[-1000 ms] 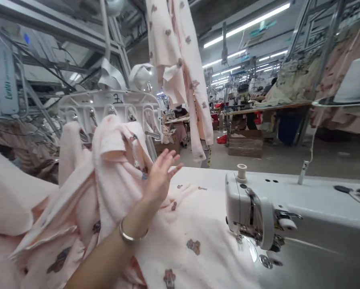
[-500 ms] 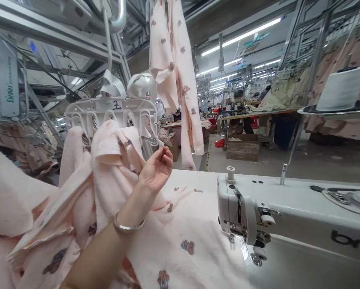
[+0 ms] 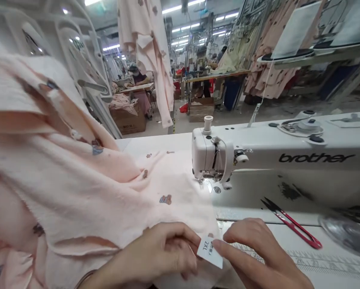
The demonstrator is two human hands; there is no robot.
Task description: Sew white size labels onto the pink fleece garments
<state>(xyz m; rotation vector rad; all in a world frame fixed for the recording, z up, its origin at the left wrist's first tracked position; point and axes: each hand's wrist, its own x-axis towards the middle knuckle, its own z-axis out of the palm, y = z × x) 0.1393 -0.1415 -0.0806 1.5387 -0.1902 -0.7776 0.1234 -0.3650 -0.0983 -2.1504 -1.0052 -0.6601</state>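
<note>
Label [image 3: 209,253] reading 2XL, brother sewing machine [image 3: 265,155]

The label [image 3: 210,254] is before the sewing machine [image 3: 267,146], with fabric [image 3: 92,192] at left and snips [image 3: 280,212] at right.

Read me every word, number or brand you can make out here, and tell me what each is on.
"brother": on the sewing machine.
"2XL": on the small white label; the characters beside it are too small to read surely.
Ruler: numbers too blurred to read surely.
Cardboard box: printing too small to read.
</note>
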